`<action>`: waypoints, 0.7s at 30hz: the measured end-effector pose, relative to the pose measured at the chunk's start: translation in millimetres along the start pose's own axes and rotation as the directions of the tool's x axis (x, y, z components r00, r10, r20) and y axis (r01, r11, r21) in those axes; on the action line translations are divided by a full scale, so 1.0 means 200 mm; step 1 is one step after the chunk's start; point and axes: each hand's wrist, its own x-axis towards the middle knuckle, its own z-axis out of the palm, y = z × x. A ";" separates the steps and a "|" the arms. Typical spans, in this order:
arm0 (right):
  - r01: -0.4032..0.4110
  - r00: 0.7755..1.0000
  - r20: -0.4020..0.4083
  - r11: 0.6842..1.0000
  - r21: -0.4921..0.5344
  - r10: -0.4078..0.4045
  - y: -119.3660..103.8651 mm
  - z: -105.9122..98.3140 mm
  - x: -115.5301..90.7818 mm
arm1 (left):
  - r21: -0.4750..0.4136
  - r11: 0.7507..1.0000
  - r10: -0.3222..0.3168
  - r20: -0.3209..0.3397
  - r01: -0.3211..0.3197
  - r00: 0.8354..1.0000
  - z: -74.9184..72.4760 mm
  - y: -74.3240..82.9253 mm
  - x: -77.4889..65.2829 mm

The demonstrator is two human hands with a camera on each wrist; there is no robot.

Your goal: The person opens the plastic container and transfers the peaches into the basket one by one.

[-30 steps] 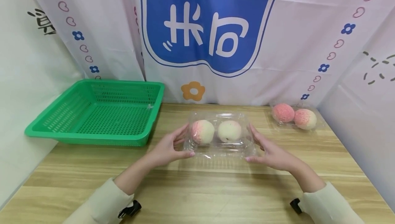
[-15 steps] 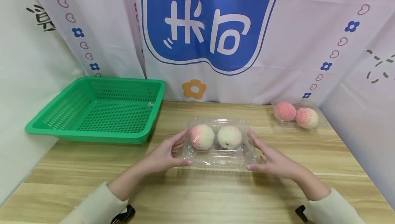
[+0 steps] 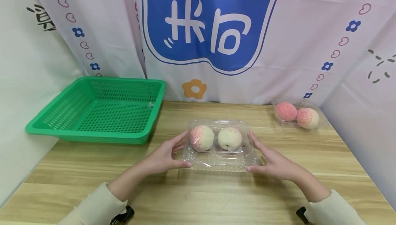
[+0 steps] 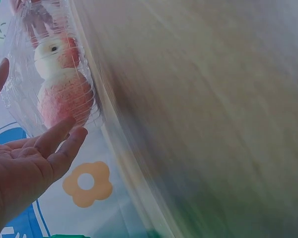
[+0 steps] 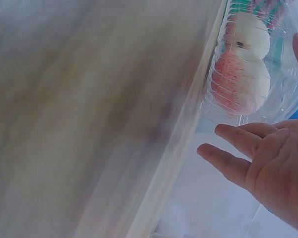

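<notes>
Wood-grain table (image 3: 216, 197), a person's two bare hands at work on it. Near the middle stands a clear plastic clamshell (image 3: 216, 161), two peaches side by side inside. Left-hand peach (image 3: 202, 138) blushes pink along its outer side; right-hand peach (image 3: 230, 139) mostly cream, small dark spot low on its front. Left hand (image 3: 164, 156) at the clamshell's left end, fingers extended, thumb by the near corner. Right hand (image 3: 275, 161) mirrors it at the right end, fingers likewise extended and spread. Whether every fingertip touches the plastic, cannot tell. Pale sleeves (image 3: 102, 204) on both arms, a black device at each cuff. Back left: green plastic basket (image 3: 92, 136), slotted walls, grid floor. Back right: second clamshell (image 3: 287, 125), also with two peaches, both pink-tinged. Behind, white printed curtain (image 3: 284, 73) bearing a blue panel, white characters, and an orange flower.
</notes>
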 end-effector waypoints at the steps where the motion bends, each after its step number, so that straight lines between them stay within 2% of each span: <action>1: 0.000 1.000 0.000 1.000 0.000 0.000 0.00 0.00 0.00 | -0.001 1.000 0.002 0.001 -0.002 1.000 0.00 0.00 0.00; 16: -0.009 0.999 0.035 1.000 -0.011 0.010 -0.04 -0.01 -0.01 | -0.009 1.000 0.001 0.029 -0.001 1.000 -0.01 -0.02 -0.03; 21: -0.011 0.999 0.032 1.000 -0.018 0.012 -0.03 -0.02 -0.01 | 0.005 1.000 -0.019 0.089 0.019 0.996 -0.04 -0.02 -0.04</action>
